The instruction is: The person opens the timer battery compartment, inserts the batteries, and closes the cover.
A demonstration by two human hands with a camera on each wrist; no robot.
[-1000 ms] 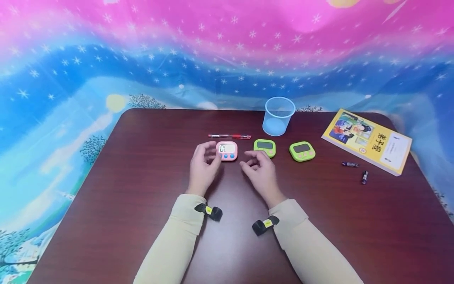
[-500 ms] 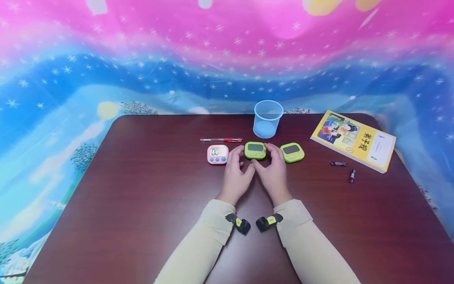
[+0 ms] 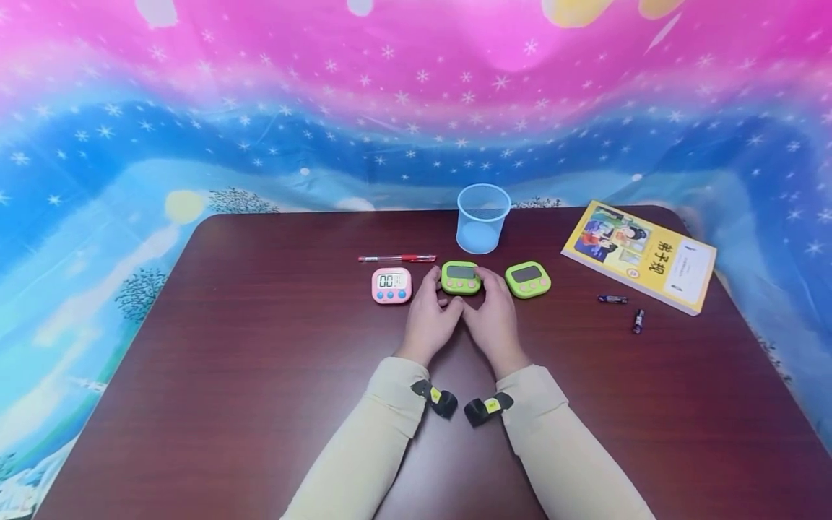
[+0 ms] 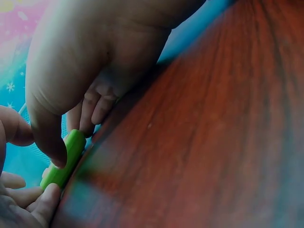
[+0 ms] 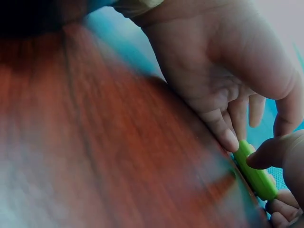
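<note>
Facing up in the far half of the table (image 3: pixel 260 347), the middle green timer (image 3: pixel 460 272) is sitting between both hands; can't tell if it's lifting off. Left hand (image 3: pixel 430 318) is curling round its left end, thumb pressing the near edge. Right hand (image 3: pixel 492 318) is curling round the right end, index lapping over the top; can't tell if that thumb is touching. Main risk, my read: thumbs are crowding together, so uneven pressure could be twisting it loose or catching a button. Sideways is tight: pink timer (image 3: pixel 392 284) is lying just beside the left fingers, right green timer (image 3: pixel 528 280) just beside the right; spreading could be nudging either. Pen (image 3: pixel 397 258) and cup (image 3: pixel 479 235) are blocking the far side, table edge running close behind. Left is offering most room; batteries (image 3: pixel 612 299) and book (image 3: pixel 640 256) are crowding the right.
</note>
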